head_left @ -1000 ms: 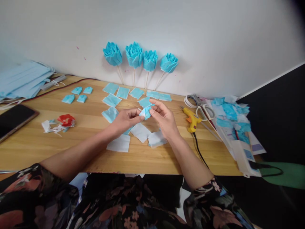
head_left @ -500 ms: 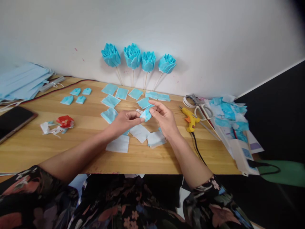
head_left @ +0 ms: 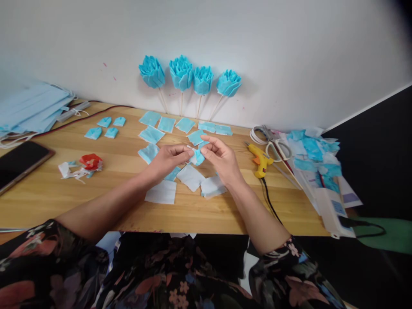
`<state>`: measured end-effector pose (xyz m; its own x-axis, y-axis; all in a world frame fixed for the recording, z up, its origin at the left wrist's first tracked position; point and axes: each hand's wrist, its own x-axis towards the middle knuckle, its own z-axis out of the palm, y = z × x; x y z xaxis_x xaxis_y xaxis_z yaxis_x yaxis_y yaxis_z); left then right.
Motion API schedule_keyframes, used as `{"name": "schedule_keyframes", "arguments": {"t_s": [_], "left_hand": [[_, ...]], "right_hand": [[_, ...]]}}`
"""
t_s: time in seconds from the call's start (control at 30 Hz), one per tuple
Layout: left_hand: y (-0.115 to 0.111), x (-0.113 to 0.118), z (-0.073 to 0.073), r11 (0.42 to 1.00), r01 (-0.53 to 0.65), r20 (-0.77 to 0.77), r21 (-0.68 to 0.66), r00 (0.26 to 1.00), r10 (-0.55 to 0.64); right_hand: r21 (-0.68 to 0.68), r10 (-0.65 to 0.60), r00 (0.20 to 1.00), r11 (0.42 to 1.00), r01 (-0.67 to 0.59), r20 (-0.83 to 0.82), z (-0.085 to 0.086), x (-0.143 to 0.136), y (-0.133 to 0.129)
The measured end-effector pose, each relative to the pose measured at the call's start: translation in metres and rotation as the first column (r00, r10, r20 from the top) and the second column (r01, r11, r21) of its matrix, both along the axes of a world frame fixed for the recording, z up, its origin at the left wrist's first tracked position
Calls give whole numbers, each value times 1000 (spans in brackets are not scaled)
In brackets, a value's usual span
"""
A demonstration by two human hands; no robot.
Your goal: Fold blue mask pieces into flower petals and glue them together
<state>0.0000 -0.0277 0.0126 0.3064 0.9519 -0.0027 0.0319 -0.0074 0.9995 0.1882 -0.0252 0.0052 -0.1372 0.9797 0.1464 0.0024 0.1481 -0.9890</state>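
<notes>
Between my two hands, above the middle of the wooden table, is a small folded blue and white piece (head_left: 197, 157). My left hand (head_left: 170, 159) pinches its left side between thumb and fingers. On its right side, my right hand (head_left: 221, 158) grips it with thumb and forefinger. Several flat blue squares (head_left: 151, 134) lie behind and to the left of the hands. Nearer the front edge are pale squares, one (head_left: 190, 177) just below the held piece and another (head_left: 161, 192) further left.
Four blue flowers (head_left: 181, 73) on sticks lean on the wall. Folded blue pieces (head_left: 93, 133), scraps (head_left: 91, 162), a phone (head_left: 24, 163) and masks (head_left: 35, 107) lie left. Right are a yellow glue gun (head_left: 260, 161), scissors (head_left: 278, 150), tape (head_left: 258, 135) and a white power strip (head_left: 331, 210).
The held piece has turned a little, and my left fingers have shifted on it. The whole view has moved slightly, with the table things appearing a little further right.
</notes>
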Motion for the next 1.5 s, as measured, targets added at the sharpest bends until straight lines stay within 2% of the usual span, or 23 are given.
{"name": "schedule_keyframes", "arguments": {"t_s": [0.27,0.53,1.5], "left_hand": [[1,0,1,1000,-15,-33,10,999,16],[3,0,-5,1000,4,45,24,999,-5],[0,1,-4,999,31,35,7,999,-31]], "right_hand": [[24,7,1000,1000,-7,-12,0,0,0],[18,-2,999,1000,1,32,0,-1,-1],[27,-15,998,1000,14,62,-1,-2,-1]]}}
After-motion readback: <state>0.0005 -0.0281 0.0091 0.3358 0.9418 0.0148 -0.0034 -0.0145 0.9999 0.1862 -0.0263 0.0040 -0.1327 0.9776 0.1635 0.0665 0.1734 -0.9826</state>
